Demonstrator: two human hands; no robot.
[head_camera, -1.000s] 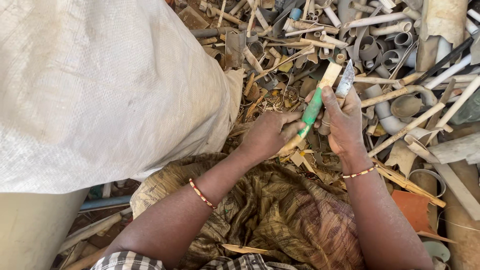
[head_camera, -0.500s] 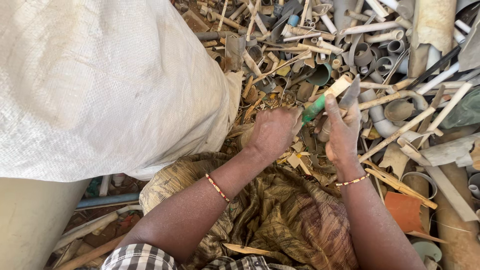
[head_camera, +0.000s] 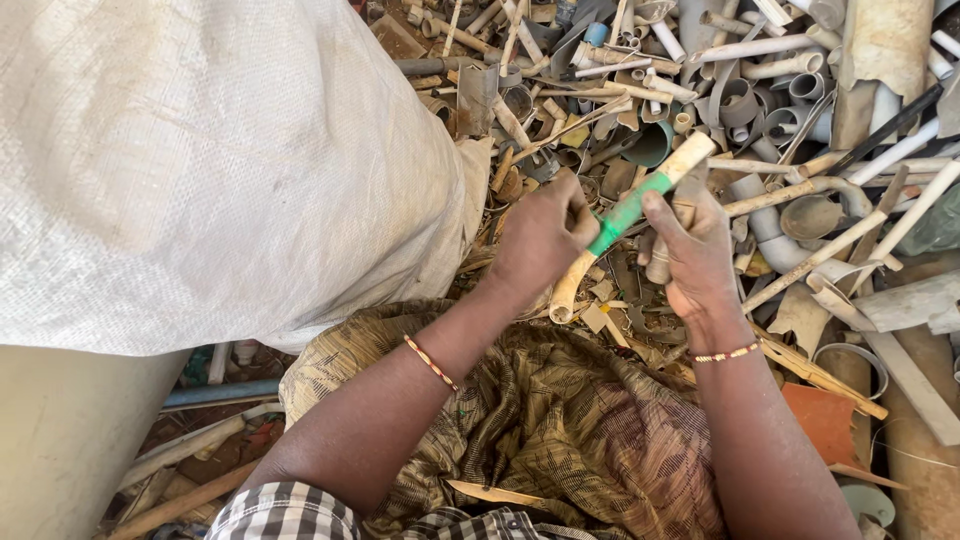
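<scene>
Head view shows the left hand (head_camera: 540, 235) closed on a bent cream pipe piece (head_camera: 575, 285) with a green sleeve (head_camera: 628, 212) around its middle, while the right hand (head_camera: 690, 250) pinches the sleeve with its thumb and also curls round a short tan pipe stub (head_camera: 660, 262). It is held just above a heap of scrap pipes (head_camera: 790, 110), beside a big white woven sack (head_camera: 220, 160). Judging by this grip, the sleeve is being worked off; pulling it free calls for a firm left hold and a sliding tug along the pipe.
</scene>
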